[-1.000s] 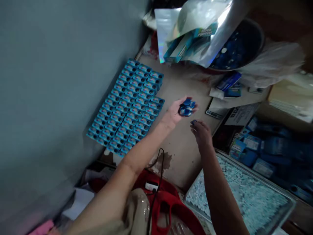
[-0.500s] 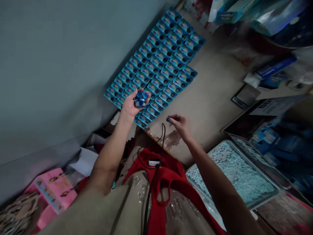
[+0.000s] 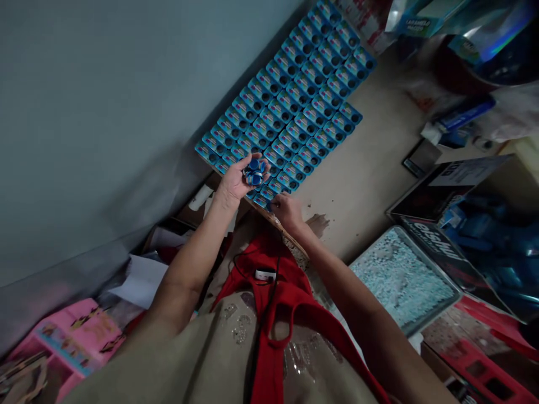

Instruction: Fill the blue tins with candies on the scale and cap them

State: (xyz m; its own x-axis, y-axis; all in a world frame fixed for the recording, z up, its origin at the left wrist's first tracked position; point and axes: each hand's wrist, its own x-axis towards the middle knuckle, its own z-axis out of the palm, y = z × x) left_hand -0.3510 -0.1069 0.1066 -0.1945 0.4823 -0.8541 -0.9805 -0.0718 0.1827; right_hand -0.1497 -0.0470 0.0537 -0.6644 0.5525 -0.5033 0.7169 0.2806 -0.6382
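Several small round blue caps (image 3: 255, 171) lie gathered in my left hand (image 3: 234, 180), its fingers curled up around them, palm upward, over the near part of the rows. My right hand (image 3: 289, 213) is at the near end of the rows, beside the left. Its thumb and fingers are pinched together at one of the blue packs (image 3: 263, 201); what is between the fingertips is hidden. The packs, flat and printed, each with a dark round spot at one end, form long slanting rows (image 3: 290, 102) on the table.
A wall (image 3: 105, 84) runs along the left of the rows. Right of me is a clear tray (image 3: 398, 275) of pale blue bits, beside a black printed box (image 3: 438, 247). A dark flat device (image 3: 422, 158) lies on the tabletop (image 3: 353, 163). A pink box (image 3: 80, 331) sits lower left.
My right hand, which held a small blue cap above the bare table, has moved left and onto the nearest packs. My left hand still holds its caps. The view has shifted slightly.
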